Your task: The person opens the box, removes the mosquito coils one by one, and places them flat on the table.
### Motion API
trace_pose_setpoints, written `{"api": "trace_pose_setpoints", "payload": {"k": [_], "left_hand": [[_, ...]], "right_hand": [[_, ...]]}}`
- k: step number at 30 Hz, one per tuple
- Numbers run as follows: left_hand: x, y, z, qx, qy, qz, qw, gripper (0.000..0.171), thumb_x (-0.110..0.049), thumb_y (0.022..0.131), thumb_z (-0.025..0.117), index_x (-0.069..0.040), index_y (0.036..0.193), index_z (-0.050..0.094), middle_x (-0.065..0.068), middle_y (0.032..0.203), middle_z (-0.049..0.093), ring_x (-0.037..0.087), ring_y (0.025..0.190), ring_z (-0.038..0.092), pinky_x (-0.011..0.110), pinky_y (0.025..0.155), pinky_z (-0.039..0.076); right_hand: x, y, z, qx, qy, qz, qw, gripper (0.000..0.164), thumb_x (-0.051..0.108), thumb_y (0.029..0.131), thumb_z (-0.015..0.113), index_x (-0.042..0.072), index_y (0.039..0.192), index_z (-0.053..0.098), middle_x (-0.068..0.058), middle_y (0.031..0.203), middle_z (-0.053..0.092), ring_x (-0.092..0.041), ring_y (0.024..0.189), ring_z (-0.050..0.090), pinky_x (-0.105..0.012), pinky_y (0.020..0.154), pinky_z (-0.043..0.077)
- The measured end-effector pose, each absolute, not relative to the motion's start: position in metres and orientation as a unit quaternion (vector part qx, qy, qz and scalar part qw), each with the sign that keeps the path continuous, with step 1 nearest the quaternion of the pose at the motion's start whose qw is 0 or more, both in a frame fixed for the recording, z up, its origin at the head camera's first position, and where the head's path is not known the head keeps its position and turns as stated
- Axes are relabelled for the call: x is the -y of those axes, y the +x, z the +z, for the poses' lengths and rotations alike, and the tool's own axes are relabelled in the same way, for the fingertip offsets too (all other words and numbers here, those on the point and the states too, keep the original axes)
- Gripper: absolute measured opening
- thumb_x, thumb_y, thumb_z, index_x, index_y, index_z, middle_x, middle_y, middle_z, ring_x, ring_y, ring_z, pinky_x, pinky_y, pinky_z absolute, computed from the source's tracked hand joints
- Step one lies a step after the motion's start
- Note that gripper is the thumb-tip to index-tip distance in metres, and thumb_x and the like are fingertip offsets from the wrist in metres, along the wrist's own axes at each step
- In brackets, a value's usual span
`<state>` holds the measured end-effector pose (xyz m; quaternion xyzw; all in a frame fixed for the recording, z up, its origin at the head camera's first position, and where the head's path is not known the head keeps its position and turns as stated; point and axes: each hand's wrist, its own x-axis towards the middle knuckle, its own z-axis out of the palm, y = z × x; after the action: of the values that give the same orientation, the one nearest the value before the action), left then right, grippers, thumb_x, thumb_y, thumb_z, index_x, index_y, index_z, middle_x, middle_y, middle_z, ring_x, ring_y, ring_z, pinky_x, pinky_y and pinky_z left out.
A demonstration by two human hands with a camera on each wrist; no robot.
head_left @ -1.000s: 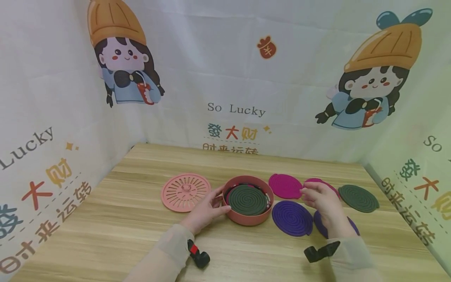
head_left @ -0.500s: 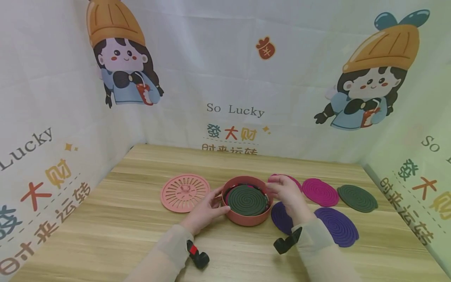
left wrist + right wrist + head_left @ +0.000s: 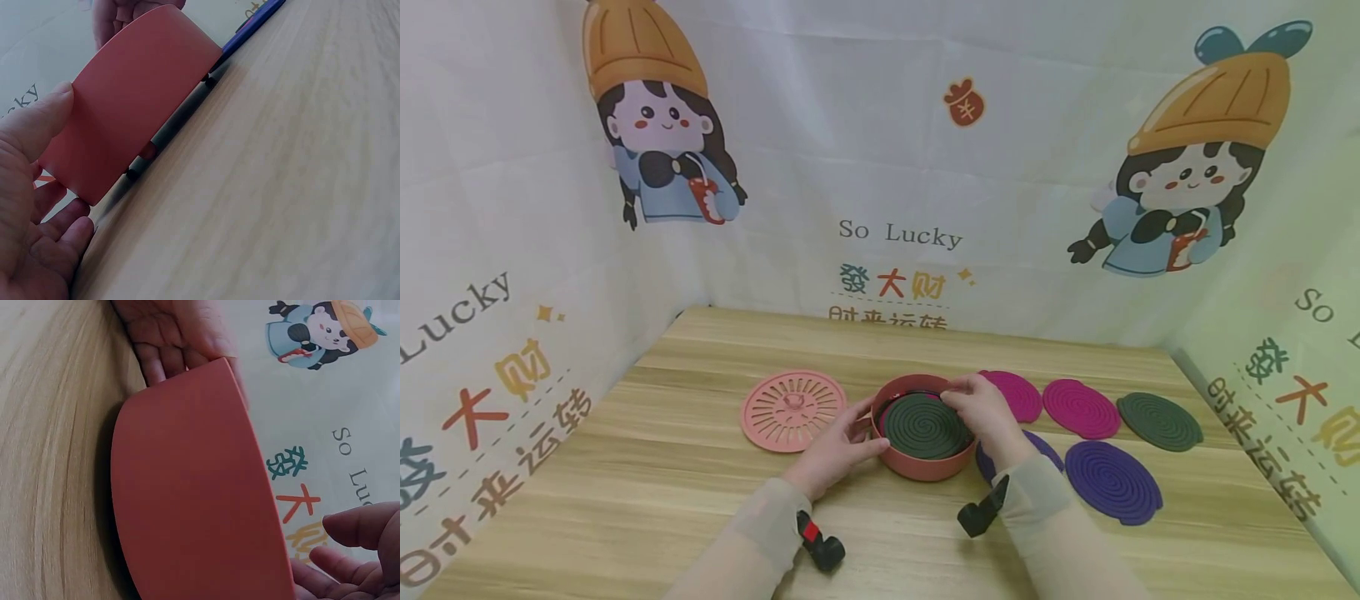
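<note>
A round reddish-pink mosquito coil box (image 3: 927, 468) stands uncovered on the table in the head view, with a dark green mosquito coil (image 3: 922, 427) inside. My left hand (image 3: 841, 448) holds the box at its left side; in the left wrist view the thumb (image 3: 55, 109) lies against the wall and the fingers sit lower down. My right hand (image 3: 991, 418) reaches over the right rim, its fingertips near the green coil's edge. In the right wrist view, that thumb (image 3: 356, 526) is apart from the fingers. Whether the fingertips touch the coil is hidden.
Left of the box lies a slotted pink lid (image 3: 775, 431). To the right are two magenta coils (image 3: 1082, 410), another green coil (image 3: 1161, 422) and two purple coils (image 3: 1114, 483). Printed cloth (image 3: 880, 150) hangs behind the table (image 3: 880, 550).
My right hand has moved left from above the loose coils to the box's right rim, its fingers now over the inside. The left hand has stayed on the box.
</note>
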<state>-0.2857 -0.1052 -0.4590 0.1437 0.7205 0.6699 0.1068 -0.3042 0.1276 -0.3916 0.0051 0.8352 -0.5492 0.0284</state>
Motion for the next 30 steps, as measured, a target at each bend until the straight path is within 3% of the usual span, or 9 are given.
{"api": "trace_pose_setpoints", "payload": {"k": [12,30], "left_hand": [[0.106,-0.286,-0.459,-0.724,0.145,0.667,0.103,0.075,-0.016,0.088,0.072,-0.016,0.151,0.032,0.014,0.151,0.036,0.029,0.138,0.034,0.039,0.107,0.038],[0.105,-0.287,-0.46,-0.719,0.143,0.672,0.105,0.075,-0.017,0.087,0.073,-0.017,0.15,0.033,0.014,0.151,0.036,0.03,0.138,0.034,0.039,0.107,0.038]], "right_hand": [[-0.113,-0.306,-0.389,-0.891,0.005,-0.452,0.042,0.039,0.018,0.093,0.059,-0.003,0.126,0.054,-0.022,0.127,0.055,-0.035,0.116,0.052,-0.049,0.095,0.046],[-0.109,-0.306,-0.393,-0.883,0.022,-0.468,0.039,0.035,0.013,0.094,0.056,-0.001,0.126,0.056,-0.021,0.129,0.054,-0.036,0.12,0.05,-0.051,0.098,0.045]]}}
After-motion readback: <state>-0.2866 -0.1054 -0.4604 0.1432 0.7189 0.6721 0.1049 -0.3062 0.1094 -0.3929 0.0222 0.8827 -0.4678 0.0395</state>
